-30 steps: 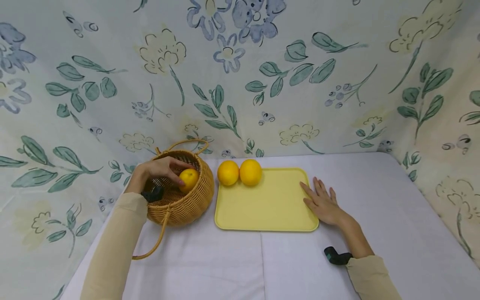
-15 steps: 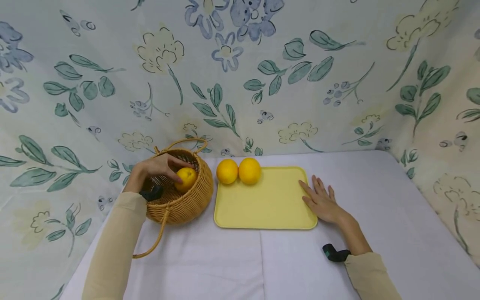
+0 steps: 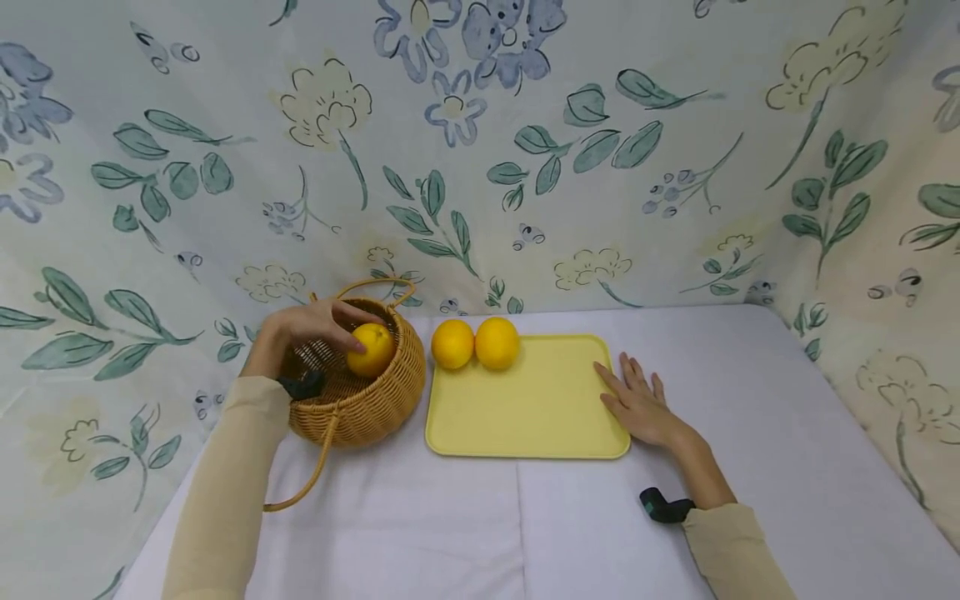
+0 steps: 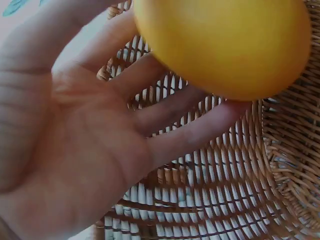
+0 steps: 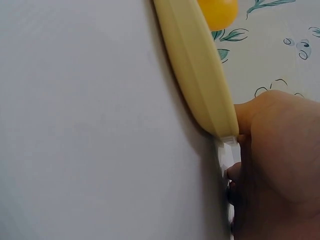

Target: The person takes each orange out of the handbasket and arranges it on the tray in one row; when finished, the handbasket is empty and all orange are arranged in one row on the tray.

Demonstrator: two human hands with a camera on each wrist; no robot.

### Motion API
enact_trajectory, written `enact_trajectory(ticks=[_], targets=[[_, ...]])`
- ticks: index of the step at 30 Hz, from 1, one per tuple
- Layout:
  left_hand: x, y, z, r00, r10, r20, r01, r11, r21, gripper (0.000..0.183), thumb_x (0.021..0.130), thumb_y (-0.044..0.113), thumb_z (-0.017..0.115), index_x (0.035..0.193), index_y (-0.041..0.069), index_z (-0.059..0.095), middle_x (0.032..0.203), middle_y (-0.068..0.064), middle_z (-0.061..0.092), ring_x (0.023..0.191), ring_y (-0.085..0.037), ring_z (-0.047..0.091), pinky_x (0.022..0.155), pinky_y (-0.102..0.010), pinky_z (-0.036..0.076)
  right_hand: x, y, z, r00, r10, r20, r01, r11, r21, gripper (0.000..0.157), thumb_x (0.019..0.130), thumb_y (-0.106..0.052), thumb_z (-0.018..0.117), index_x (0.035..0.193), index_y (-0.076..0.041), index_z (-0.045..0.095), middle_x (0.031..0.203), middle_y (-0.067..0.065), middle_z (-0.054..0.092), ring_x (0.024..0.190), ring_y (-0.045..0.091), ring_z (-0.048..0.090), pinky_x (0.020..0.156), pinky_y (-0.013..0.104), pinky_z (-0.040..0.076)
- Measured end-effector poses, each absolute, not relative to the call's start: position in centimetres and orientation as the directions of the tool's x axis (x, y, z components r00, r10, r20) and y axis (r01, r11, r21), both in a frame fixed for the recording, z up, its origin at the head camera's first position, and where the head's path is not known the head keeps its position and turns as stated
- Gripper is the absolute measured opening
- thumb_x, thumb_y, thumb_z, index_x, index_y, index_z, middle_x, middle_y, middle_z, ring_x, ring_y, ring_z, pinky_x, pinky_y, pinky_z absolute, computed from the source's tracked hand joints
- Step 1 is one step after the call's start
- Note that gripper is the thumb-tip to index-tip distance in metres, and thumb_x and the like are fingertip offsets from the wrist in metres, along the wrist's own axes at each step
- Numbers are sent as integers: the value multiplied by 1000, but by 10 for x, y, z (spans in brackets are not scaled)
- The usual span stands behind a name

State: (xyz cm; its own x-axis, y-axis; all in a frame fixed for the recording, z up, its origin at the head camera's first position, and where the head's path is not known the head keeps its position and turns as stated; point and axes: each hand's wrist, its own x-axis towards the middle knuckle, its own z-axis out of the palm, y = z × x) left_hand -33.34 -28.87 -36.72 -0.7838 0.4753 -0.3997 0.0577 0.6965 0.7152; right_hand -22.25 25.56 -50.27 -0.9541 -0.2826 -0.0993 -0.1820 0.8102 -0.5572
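Note:
Inside the wicker basket at the left, my left hand grips an orange between thumb and fingers. The left wrist view shows the fingers reaching under and behind this orange, with woven basket wall around it. On the yellow tray, two more oranges sit side by side at its far left corner. My right hand rests at the tray's right edge, its fingers spread. In the right wrist view the thumb side touches the end of the tray.
The basket's handles stick out, one toward the back and one toward the front. A white cloth covers the table. Floral fabric hangs right behind the tray and basket.
My left hand and the orange in it have risen slightly inside the basket. My right hand has stayed at the tray's edge; the head view has shifted a little.

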Motion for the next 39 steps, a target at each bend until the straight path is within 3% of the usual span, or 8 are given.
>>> enact_trajectory(ticks=[6,15,20,25,31,34,39], targets=[[-322,-288,-339,-829,437,-350,111,741,662,59,84,34,85,139,24,68,146,-8,62,123,-24,56,100,-34,51,-222,257,-504,-953,-286,-102,-182,806,-563,60,112,-31,41,164,-8,24,169,33,-8,156,53,-10,119,73,-16],[-299,-282,-306,-879,452,-153,256,718,647,55,84,30,86,137,28,70,146,-3,64,131,-26,57,112,-57,44,-222,256,-504,-953,-288,-96,-185,802,-568,59,111,-29,41,164,-7,24,169,33,-8,156,54,-9,119,73,-15],[-288,-265,-298,-865,500,-40,338,640,690,56,85,21,86,138,25,69,145,-1,65,131,-20,59,108,-44,50,-222,257,-504,-954,-286,-93,-186,803,-566,60,111,-29,41,164,-7,25,169,33,-7,156,54,-9,119,74,-15],[-284,-238,-297,-824,563,68,377,455,807,61,86,8,83,143,16,64,143,-2,66,123,-20,65,98,-30,58,-222,258,-505,-955,-282,-92,-185,809,-558,60,111,-30,41,164,-7,24,169,33,-7,156,53,-9,119,74,-15],[-289,-200,-309,-789,600,129,368,294,882,63,86,4,81,145,13,62,144,-4,65,122,-22,67,95,-34,61,-221,260,-505,-954,-284,-91,-187,806,-561,60,111,-30,42,164,-7,24,169,34,-7,156,54,-9,119,74,-15],[-292,-182,-316,-798,588,130,365,301,881,63,86,10,83,145,19,62,145,-3,65,129,-21,62,100,-40,59,-221,259,-504,-954,-286,-89,-188,805,-563,60,111,-29,42,164,-7,25,169,34,-7,156,54,-8,119,74,-15],[-295,-150,-325,-851,519,84,304,355,884,61,86,21,85,143,26,64,147,3,63,135,-21,57,114,-53,47,-221,260,-504,-954,-286,-86,-190,803,-565,59,111,-28,41,164,-7,25,169,34,-7,156,54,-8,119,74,-15]])
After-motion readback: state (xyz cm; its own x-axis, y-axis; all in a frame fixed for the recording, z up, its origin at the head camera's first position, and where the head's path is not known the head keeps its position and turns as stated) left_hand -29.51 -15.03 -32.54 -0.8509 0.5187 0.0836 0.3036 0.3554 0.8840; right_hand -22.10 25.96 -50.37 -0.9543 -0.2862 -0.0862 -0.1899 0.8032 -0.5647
